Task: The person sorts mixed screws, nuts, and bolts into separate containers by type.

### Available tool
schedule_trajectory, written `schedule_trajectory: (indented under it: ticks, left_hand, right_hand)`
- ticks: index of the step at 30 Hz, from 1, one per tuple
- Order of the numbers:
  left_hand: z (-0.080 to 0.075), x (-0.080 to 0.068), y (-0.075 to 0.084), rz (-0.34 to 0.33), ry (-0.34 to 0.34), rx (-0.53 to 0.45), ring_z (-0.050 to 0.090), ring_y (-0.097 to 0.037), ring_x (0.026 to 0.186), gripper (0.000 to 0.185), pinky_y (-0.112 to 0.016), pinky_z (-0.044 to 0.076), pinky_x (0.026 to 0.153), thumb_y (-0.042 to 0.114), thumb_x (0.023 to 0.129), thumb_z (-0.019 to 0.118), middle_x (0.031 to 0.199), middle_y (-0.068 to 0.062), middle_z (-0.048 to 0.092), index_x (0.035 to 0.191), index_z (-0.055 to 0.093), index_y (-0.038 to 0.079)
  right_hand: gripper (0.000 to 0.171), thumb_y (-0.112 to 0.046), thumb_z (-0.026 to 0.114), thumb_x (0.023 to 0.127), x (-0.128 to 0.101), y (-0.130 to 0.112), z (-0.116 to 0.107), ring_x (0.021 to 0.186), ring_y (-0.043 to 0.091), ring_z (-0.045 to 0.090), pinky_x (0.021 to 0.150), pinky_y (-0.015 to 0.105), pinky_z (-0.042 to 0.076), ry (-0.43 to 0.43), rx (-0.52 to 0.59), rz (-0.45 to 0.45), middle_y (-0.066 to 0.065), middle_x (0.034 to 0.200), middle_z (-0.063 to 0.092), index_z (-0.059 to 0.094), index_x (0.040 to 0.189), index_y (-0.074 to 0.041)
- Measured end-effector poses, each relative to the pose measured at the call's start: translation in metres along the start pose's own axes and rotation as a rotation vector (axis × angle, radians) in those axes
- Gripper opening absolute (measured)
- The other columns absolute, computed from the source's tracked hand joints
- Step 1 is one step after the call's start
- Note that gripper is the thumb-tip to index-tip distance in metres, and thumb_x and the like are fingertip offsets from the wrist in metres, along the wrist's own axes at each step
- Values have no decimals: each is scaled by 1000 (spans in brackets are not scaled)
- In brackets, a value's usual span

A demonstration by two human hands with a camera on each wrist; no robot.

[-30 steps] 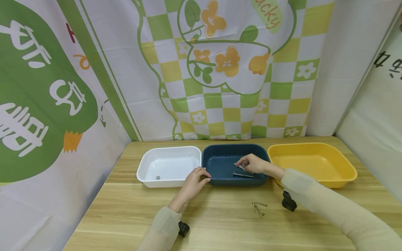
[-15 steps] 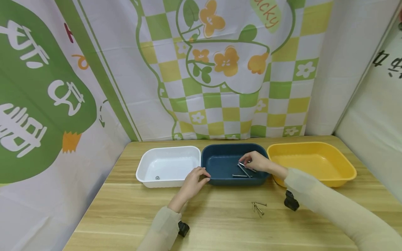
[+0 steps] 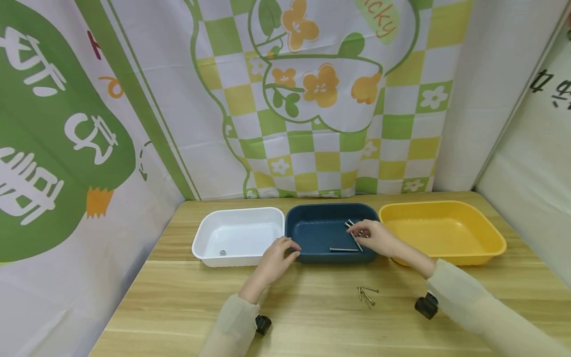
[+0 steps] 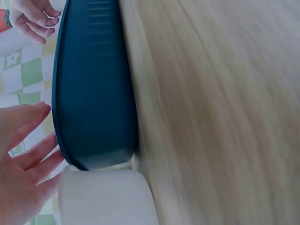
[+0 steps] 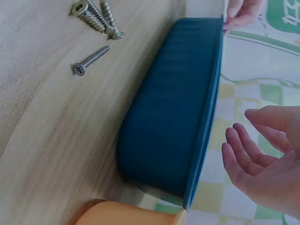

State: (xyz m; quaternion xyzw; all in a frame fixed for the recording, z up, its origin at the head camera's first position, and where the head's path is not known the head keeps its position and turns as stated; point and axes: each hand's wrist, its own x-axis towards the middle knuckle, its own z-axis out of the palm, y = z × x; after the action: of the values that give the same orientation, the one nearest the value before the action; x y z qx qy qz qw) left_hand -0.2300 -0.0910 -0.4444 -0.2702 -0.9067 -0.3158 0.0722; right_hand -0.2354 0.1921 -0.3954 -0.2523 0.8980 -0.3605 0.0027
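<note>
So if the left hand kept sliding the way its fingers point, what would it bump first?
Probably the dark blue tray: the left hand has its fingertips at the tray's near left corner already, beside the white tray. Actual contact is hard to tell.

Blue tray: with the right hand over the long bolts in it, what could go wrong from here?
The right hand hovers open over the long bolts; a loose grab could knock them about inside the blue tray. The left hand only touches the tray's corner, so it might slide toward the white tray. The sleeve could sweep the screws on the table.
</note>
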Motion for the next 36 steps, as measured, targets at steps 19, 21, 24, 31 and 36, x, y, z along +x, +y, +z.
schedule_trajectory:
  ticks: [19,21,24,31,36]
  left_hand:
    - [10,-1,54,450,235,-49,53,-12,85,4,-17,46,73,10,82,62,89,0,56,86,62,8]
    - [13,0,58,475,239,-50,54,-13,84,4,-17,45,74,9,81,63,87,-1,57,85,63,7]
    - [17,0,65,489,219,-50,55,-13,84,6,-16,45,76,7,79,65,86,-1,58,84,63,7]
    - [27,0,81,511,137,-57,55,-9,85,7,-12,41,82,9,79,65,87,2,59,86,63,10]
    - [35,2,89,512,63,-28,55,-8,84,10,-10,41,80,12,78,66,88,2,58,88,64,11]
  right_hand:
    - [21,6,60,77,-58,9,-21,72,22,55,64,39,49,260,-210,-23,12,89,58,62,97,4]
    - [20,4,60,79,-64,12,-24,74,24,56,66,42,49,266,-227,-4,14,90,58,61,99,5]
    - [21,2,60,80,-74,18,-27,78,28,56,69,45,47,283,-246,25,15,94,58,61,101,5]
    - [24,0,63,79,-92,28,-34,84,35,54,70,51,45,326,-249,66,18,94,57,60,102,5]
    - [24,-1,63,79,-102,34,-39,86,37,54,69,51,45,354,-261,66,18,94,57,61,101,5]
